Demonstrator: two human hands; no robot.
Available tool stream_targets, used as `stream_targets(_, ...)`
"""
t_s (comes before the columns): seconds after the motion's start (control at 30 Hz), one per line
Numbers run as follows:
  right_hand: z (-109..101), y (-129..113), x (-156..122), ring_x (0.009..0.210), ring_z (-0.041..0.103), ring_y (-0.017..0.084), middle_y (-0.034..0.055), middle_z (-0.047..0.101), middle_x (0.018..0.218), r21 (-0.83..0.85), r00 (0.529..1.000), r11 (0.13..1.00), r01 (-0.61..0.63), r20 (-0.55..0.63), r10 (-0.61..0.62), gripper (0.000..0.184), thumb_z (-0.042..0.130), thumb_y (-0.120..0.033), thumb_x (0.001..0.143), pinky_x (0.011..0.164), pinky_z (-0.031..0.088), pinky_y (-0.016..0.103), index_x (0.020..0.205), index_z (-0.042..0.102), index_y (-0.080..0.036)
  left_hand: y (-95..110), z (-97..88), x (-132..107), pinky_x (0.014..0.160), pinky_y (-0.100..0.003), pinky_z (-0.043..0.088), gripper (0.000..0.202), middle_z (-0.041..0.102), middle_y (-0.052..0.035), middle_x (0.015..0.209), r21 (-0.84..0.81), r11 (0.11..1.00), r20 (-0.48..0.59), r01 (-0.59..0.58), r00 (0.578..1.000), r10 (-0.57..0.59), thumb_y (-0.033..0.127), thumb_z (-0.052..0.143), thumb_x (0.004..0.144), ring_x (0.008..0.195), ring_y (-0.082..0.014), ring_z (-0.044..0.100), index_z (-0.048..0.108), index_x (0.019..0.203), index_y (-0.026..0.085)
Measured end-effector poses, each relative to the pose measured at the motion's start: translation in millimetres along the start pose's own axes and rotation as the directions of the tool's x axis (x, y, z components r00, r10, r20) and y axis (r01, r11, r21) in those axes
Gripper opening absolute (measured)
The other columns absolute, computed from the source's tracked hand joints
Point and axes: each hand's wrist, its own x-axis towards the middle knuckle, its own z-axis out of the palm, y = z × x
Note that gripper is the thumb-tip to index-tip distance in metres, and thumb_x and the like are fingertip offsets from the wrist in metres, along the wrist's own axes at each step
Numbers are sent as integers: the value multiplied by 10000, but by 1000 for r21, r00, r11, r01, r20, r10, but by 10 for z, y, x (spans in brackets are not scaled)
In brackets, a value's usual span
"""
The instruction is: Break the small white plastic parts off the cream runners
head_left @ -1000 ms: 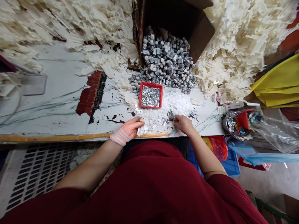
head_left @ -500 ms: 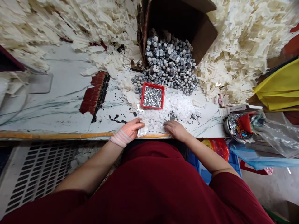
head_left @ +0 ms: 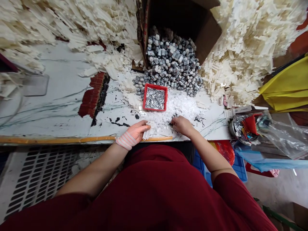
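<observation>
My left hand [head_left: 136,133], in a pink-and-white striped glove, is closed on a white plastic piece [head_left: 146,133] at the table's front edge. To its right, my bare right hand [head_left: 181,125] has its fingers bent together over the table; what they pinch, if anything, is too small to make out. A few thin metal pins [head_left: 168,125] lie by those fingertips. Small white plastic bits [head_left: 184,107] are spread just beyond both hands. Behind the left hand stands a red tray [head_left: 166,99] full of shiny metal pins [head_left: 154,98].
Small grey motors [head_left: 173,61] spill from a cardboard box [head_left: 209,35] at the back. Cream plastic parts are heaped at left [head_left: 72,25] and right [head_left: 243,54]. A metal bowl [head_left: 233,126] with mixed items sits at the right edge, beside a clear plastic bag [head_left: 284,139].
My right hand has lifted and moved slightly away from the table's front edge, its fingers now more curled. The left hand still grips the white plastic piece. The view has shifted slightly.
</observation>
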Motion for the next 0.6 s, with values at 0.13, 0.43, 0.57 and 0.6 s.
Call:
stream_targets(0.13, 29, -187, 91, 935, 561, 247, 115, 691, 913, -193, 995, 980, 43, 101, -24, 224, 500, -96, 805, 712, 411, 295, 968, 635, -171, 76, 109, -46, 602, -211, 421, 206, 494, 31, 617, -34, 999, 22, 33, 999, -33, 231, 666, 590, 643, -117, 506, 532, 733, 166)
stream_targets(0.43, -97, -12, -57, 766, 603, 180, 51, 693, 836, 433, 968, 894, -118, -152, 202, 155, 562, -173, 739, 708, 457, 288, 839, 681, -174, -175, 256, 129, 445, -196, 302, 219, 405, 66, 564, 56, 998, 21, 0, 1000, -1, 278, 660, 633, 489, -79, 405, 522, 770, 178)
stream_targets(0.57, -56, -159, -144, 680, 589, 140, 25, 678, 768, 821, 946, 571, -7, -179, 269, 198, 605, -364, 761, 662, 474, 272, 794, 641, -172, -220, 377, 151, 409, -189, 278, 239, 406, 85, 510, 54, 999, 28, 4, 1000, -5, 278, 667, 645, 430, -75, 390, 505, 793, 183)
stream_targets(0.6, -34, -222, -152, 692, 593, 139, 30, 681, 787, 854, 950, 521, 19, -177, 255, 224, 609, -391, 761, 672, 477, 274, 795, 636, -171, -218, 399, 142, 416, -190, 296, 244, 425, 84, 512, 40, 999, 39, 4, 999, -6, 277, 668, 647, 433, -78, 406, 500, 798, 184)
